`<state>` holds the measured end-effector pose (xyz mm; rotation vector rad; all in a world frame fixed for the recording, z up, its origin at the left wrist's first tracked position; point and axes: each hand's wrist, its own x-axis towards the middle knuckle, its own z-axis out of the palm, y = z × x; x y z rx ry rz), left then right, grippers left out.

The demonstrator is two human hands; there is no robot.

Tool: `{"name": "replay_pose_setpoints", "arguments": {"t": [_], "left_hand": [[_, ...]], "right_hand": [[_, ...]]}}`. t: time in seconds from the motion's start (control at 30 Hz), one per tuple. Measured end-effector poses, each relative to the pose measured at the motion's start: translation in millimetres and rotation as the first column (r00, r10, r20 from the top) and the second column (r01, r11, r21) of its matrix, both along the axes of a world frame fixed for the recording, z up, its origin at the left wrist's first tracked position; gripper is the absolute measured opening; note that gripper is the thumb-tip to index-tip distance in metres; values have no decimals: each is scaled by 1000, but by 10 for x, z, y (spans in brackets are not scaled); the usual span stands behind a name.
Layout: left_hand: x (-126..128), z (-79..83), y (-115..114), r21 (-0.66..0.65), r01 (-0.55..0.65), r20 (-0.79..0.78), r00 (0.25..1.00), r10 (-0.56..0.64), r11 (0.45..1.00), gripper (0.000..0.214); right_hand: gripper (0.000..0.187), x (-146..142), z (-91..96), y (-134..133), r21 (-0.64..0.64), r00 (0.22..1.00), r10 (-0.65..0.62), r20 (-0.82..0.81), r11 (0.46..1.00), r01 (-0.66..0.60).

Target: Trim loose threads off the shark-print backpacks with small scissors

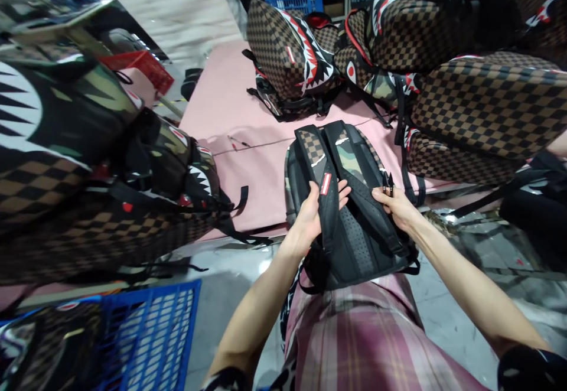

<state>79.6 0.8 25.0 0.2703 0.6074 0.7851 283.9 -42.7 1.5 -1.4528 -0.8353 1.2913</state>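
Observation:
A black backpack (357, 255) with checkered and camouflage patches lies with its strap side up, over the edge of a pink-topped table and against my lap. My left hand (312, 211) is around the left shoulder strap (328, 214), thumb near a small red-and-white label (326, 183), fingertips showing past the strap's other side. My right hand (396, 205) pinches the edge of the right shoulder strap (370, 202). Two thin black points of a small tool (388, 183) stick out between its fingers; they look like thread snips, though the rest is hidden.
Several checkered backpacks with shark-mouth prints (491, 113) crowd the right and back of the pink table (257, 184). More backpacks (110, 160) are heaped at left. A small slim tool (238, 142) lies on the tabletop. A blue crate (150, 332) stands low at left, holding a bag.

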Motion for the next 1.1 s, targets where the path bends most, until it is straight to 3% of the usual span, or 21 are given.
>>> {"name": "replay_pose_setpoints", "arguments": {"t": [0.13, 0.63, 1.1], "left_hand": [[41, 73, 76, 0, 7, -2, 1000, -7, 1000, 65], [-31, -25, 42, -52, 9, 65, 998, -6, 999, 65], [-49, -95, -47, -73, -7, -58, 998, 2, 997, 63]], "right_hand": [[40, -71, 35, -3, -21, 999, -49, -8, 999, 49], [46, -97, -32, -44, -66, 997, -78, -19, 995, 77], [47, -110, -49, -53, -123, 978, -117, -174, 988, 97]]}}
